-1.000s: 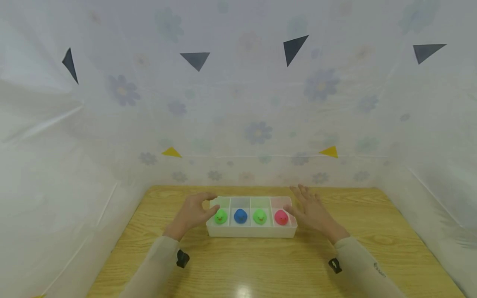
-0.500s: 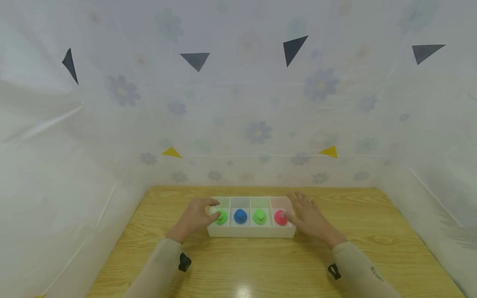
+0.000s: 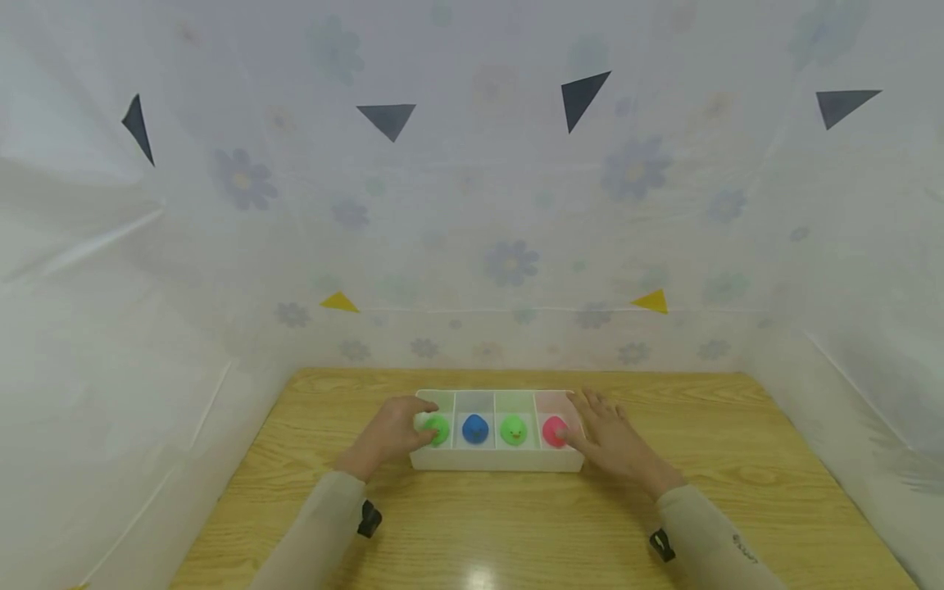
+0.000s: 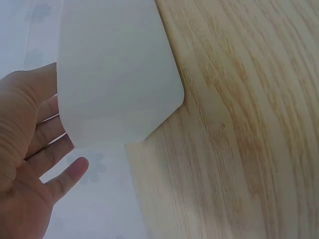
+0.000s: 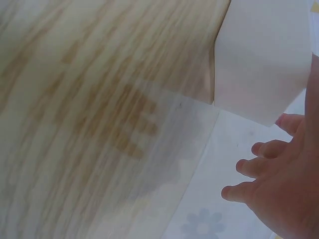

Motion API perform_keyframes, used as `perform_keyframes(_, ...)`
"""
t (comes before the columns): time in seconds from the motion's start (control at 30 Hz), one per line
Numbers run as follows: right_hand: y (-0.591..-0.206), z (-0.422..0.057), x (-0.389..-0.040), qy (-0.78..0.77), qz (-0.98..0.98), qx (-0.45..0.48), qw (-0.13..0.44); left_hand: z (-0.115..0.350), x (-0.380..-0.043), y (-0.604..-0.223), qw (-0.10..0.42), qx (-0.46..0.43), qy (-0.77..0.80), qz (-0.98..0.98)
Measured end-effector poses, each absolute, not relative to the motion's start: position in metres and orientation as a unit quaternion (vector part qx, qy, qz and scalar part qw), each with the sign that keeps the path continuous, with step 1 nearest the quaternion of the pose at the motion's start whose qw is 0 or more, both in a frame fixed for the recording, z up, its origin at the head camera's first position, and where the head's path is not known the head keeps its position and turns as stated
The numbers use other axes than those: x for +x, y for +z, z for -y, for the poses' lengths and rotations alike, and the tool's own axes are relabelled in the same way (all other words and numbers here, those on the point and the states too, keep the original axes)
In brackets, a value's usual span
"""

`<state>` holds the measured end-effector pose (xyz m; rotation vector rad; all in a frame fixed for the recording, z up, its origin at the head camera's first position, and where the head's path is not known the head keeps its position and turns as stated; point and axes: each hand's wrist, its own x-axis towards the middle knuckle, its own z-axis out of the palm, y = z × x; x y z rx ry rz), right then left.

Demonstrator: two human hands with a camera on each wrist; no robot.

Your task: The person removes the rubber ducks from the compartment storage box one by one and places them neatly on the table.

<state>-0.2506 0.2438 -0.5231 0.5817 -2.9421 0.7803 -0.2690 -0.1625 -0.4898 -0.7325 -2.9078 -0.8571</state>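
A white tray (image 3: 496, 460) with four-sided compartments in a row stands on the wooden table. From left to right it holds a green toy duck (image 3: 440, 425), a blue toy duck (image 3: 475, 428), another green toy duck (image 3: 513, 430) and a pink toy duck (image 3: 551, 428). My left hand (image 3: 391, 430) is over the tray's left end, thumb in front of the first green duck and index finger farther back, a gap between them. Over the right end, my right hand (image 3: 615, 438) has its fingers spread and its thumb overlapping the pink duck. Whether either thumb touches its duck cannot be made out.
The wooden table (image 3: 472, 524) extends in front of the tray and to both sides. A pale flower-patterned curtain (image 3: 472, 205) encloses its back and sides, with dark and yellow triangles on it. The tray's outer end walls fill part of both wrist views.
My left hand has moved right and slightly toward me, its thumb now over the left green duck. My right hand has shifted left and lower, its thumb reaching the pink duck. The tray has hardly moved.
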Motion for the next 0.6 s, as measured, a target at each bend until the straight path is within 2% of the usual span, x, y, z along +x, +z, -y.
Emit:
perform_keyframes(0.13, -0.5233, -0.2448, -0.2500, 0.253, 0.949, 0.186, 0.020, 0.1604, -0.2709, -0.4902, 0.005, -0.242, -0.262, 0.934)
perform_keyframes(0.6, -0.5268, -0.2448, -0.2483, 0.265, 0.949, 0.172, 0.008, 0.1587, -0.2739, -0.4887, 0.059, -0.268, -0.153, 0.949)
